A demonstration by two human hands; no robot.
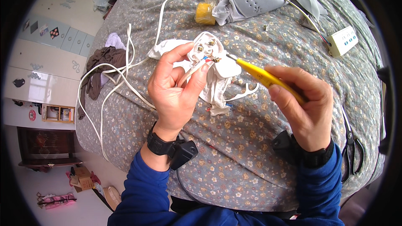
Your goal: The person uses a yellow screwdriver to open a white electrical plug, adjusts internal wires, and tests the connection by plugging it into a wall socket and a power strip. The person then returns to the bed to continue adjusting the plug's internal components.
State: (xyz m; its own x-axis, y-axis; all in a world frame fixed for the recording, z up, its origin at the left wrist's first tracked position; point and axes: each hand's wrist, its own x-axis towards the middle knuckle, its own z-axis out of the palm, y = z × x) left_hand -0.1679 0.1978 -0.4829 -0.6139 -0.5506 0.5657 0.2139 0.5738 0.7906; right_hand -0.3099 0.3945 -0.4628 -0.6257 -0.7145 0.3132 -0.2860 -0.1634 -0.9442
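My left hand point(173, 86) pinches an opened white electrical plug point(205, 42), its inside facing up with brass terminals showing. A white cable point(193, 73) ends at the plug in blue and red wires close to my left thumb. My right hand point(302, 100) is closed round a yellow-handled screwdriver point(268, 77). Its metal tip points left, just right of the plug; whether it touches anything cannot be told. Below the plug lies a crumpled white cloth or tissue point(215, 94), with a loose white plastic piece point(245, 93) and small coloured wire scraps beside it.
A flowered bedspread point(247, 155) lies under everything. White cable point(102, 100) loops at the left beside brown clothing point(106, 60). At the far side are a yellow tape roll point(204, 14) and grey fabric point(251, 6). A white power strip point(343, 41) and black scissors point(351, 150) lie right.
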